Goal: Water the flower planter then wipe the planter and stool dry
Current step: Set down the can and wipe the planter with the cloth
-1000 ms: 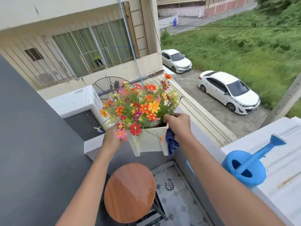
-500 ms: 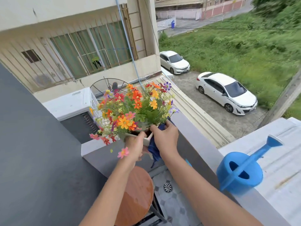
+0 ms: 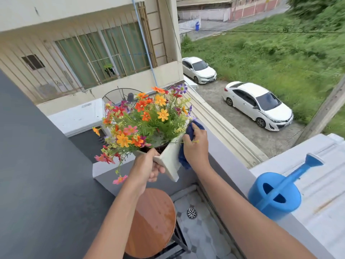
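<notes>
I hold a white square planter (image 3: 170, 161) full of orange, yellow, red and pink flowers (image 3: 147, 118) in the air above the round wooden stool (image 3: 152, 221). My left hand (image 3: 147, 167) grips the planter's near corner from below and tilts it. My right hand (image 3: 196, 146) presses a dark blue cloth (image 3: 183, 159) against the planter's right side. The stool's seat shows a wet sheen and small drops.
A blue watering can (image 3: 276, 195) stands on the white ledge (image 3: 317, 193) at the right. A dark grey wall (image 3: 37, 174) runs along the left. The tiled floor has a round drain (image 3: 191, 213). Beyond the low parapet (image 3: 224, 150) lies a drop to parked cars.
My left hand has shifted from the planter's far left side to its near corner. The planter has turned and tilted. My right hand with the cloth has moved up along its right side.
</notes>
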